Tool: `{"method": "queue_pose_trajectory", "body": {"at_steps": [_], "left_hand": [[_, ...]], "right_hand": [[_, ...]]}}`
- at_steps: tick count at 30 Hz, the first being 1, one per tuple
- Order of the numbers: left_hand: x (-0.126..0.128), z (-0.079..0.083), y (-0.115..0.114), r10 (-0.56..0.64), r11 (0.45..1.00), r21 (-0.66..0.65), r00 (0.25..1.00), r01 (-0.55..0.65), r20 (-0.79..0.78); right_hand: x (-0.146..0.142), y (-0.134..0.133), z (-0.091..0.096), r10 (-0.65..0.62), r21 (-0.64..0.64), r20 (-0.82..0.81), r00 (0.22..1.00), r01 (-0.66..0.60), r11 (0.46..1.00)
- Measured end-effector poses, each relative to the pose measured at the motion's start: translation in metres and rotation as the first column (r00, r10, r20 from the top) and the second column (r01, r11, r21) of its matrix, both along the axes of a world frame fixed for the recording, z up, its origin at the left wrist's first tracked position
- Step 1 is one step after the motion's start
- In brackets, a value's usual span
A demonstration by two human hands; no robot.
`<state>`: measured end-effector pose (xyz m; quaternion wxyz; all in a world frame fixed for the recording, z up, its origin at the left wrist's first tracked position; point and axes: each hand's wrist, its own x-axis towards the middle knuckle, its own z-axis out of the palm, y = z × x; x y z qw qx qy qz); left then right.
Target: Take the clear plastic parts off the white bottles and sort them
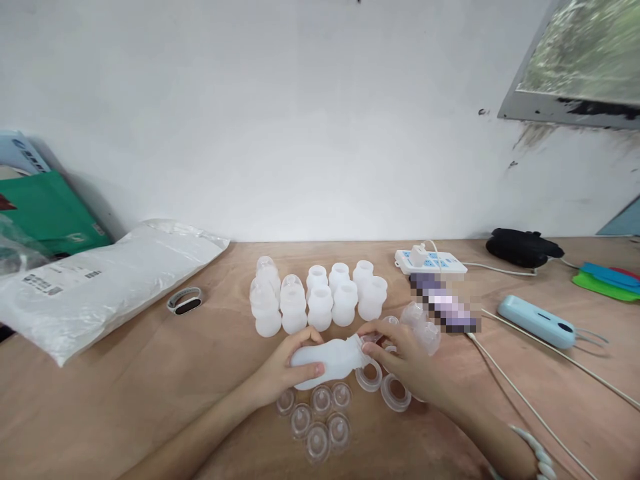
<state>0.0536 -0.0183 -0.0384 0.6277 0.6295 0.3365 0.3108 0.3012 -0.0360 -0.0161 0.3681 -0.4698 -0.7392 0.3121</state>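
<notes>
My left hand [295, 363] is closed round the body of a white, translucent baby bottle [330, 360], which lies tilted sideways above the table. At its neck, my right hand [395, 343] pinches a clear top piece [369, 339], partly hidden by the fingers. Just below the right hand lie ring collars [396, 393], and another ring collar [369, 377] sits beside the bottle's neck. Several clear bottle nipples [318, 441] rest in front of the left hand. Clear domed caps [427, 337] stand right of the right hand, which partly covers other small pieces.
Behind my hands stand several open bottles [344, 303] and, to their left, capped bottles [293, 303]. A power strip [453, 265], a blurred phone [444, 303], a light blue device [536, 321] and cables are on the right. A fitness band [185, 302] and white plastic parcel [115, 267] lie left.
</notes>
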Motion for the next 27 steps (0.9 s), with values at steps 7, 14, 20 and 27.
{"method": "queue_pose_trajectory", "body": {"at_steps": [7,14,20,27], "left_hand": [[-0.0017,-0.0002,0.0045,0.037,0.999,0.004,0.998,-0.037,0.044],[-0.0011,-0.0002,0.0049,0.033,0.999,-0.014,0.998,-0.032,0.054],[-0.0023,-0.0002,0.0043,0.032,0.999,-0.020,0.998,-0.031,0.050],[-0.0022,-0.0008,0.0053,0.041,0.998,-0.052,0.998,-0.038,0.049]], "right_hand": [[0.0091,-0.0002,0.0100,0.112,-0.053,-0.059,0.992,-0.115,0.992],[0.0063,-0.0017,0.0108,0.191,0.210,0.017,0.981,-0.190,0.959],[0.0048,-0.0016,0.0093,0.187,0.239,0.005,0.982,-0.183,0.953],[0.0049,-0.0012,0.0078,0.219,0.275,-0.004,0.976,-0.209,0.938]]}}
